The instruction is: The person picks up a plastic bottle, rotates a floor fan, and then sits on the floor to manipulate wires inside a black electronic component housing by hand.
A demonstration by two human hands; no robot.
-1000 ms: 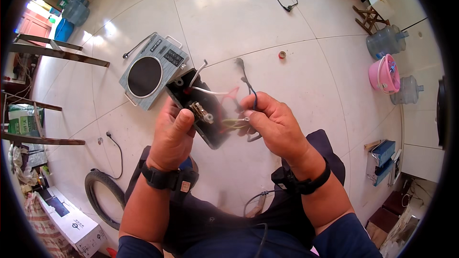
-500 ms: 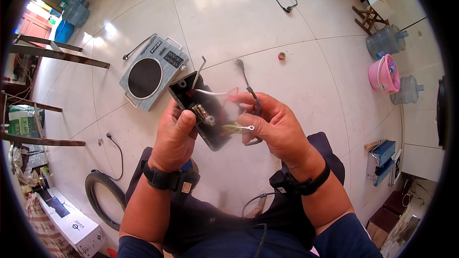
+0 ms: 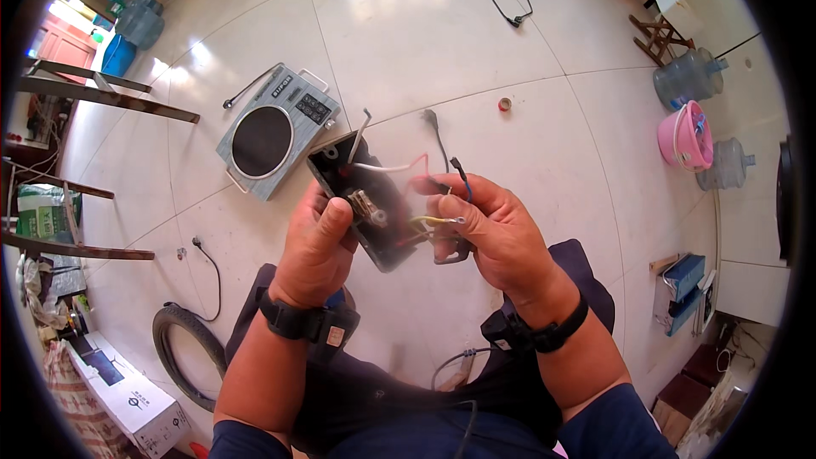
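My left hand [image 3: 321, 234] is closed around the left side of an open black plastic housing [image 3: 387, 242], its thumb on the rim. Inside sits a small metal part [image 3: 365, 206], and a white wire [image 3: 378, 168] runs out of it. My right hand [image 3: 497, 225] pinches a bundle of wires to the right of the housing. A yellow-green wire [image 3: 433, 219] with a ring terminal crosses the thumb, and a blue wire with a dark end [image 3: 461, 174] sticks up past the fingers. What lies under the right fingers is partly hidden and blurred.
A grey electric hot plate [image 3: 276, 132] lies on the tiled floor beyond my left hand. A black plug cord [image 3: 510, 2] and a small red roll [image 3: 505, 104] lie farther off. A tyre [image 3: 183, 357] is at lower left, and a pink bucket [image 3: 684, 140] stands at right.
The right fingers have shifted slightly on the wires, and the blue wire's dark end now points up. The ring terminal has moved a little right. My left hand keeps holding the housing.
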